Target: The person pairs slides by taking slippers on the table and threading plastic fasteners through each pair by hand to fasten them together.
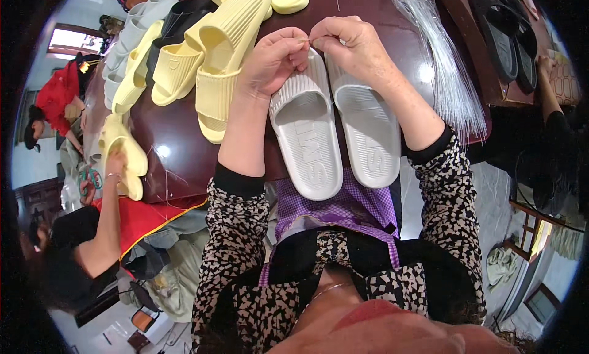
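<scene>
A pair of light grey slide slippers, the left one (310,145) and the right one (370,136), lies side by side with heels toward me at the table's near edge. Above their toe ends, my left hand (273,59) and my right hand (354,47) meet with fingertips pinched together. Whatever thin thing they pinch is too small to make out. My right wrist passes over the right slipper's strap, hiding part of it. To the right lies a bundle of thin transparent plastic strands (438,65).
Yellow slides (219,84) lie left of my hands on the dark red table (175,133), with black and grey ones behind. At the left, a co-worker's hand (115,164) touches another yellow pair (134,154). Black slides (506,41) sit at the far right, near another person's arm (548,87).
</scene>
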`<act>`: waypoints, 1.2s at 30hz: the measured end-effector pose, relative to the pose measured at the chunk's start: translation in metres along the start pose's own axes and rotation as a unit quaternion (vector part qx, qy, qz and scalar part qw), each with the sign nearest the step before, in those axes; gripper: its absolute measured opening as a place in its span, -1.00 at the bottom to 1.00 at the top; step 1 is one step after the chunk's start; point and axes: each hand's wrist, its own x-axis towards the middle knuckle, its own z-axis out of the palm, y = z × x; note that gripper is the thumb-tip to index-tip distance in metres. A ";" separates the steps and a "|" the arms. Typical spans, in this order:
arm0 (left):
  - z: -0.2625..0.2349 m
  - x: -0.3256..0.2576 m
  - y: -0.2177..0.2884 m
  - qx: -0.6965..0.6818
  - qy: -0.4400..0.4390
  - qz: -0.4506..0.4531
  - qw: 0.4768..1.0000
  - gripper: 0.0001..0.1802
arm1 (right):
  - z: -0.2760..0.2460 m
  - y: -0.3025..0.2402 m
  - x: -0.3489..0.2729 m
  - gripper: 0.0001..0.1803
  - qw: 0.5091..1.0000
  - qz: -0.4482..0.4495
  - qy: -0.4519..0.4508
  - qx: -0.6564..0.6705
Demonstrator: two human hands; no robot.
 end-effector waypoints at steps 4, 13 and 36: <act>-0.003 -0.003 0.001 -0.016 0.010 0.006 1.000 -0.88 | 0.006 -0.004 0.001 -0.91 0.996 0.069 -0.008 0.057; 0.012 -0.012 -0.006 0.073 0.155 0.075 0.982 -0.82 | -0.012 -0.024 -0.009 -0.89 0.989 -0.044 0.076 -0.122; -0.102 -0.099 0.005 0.548 0.503 0.269 0.611 -0.76 | -0.041 -0.030 -0.068 -0.87 0.925 0.025 -0.113 -0.362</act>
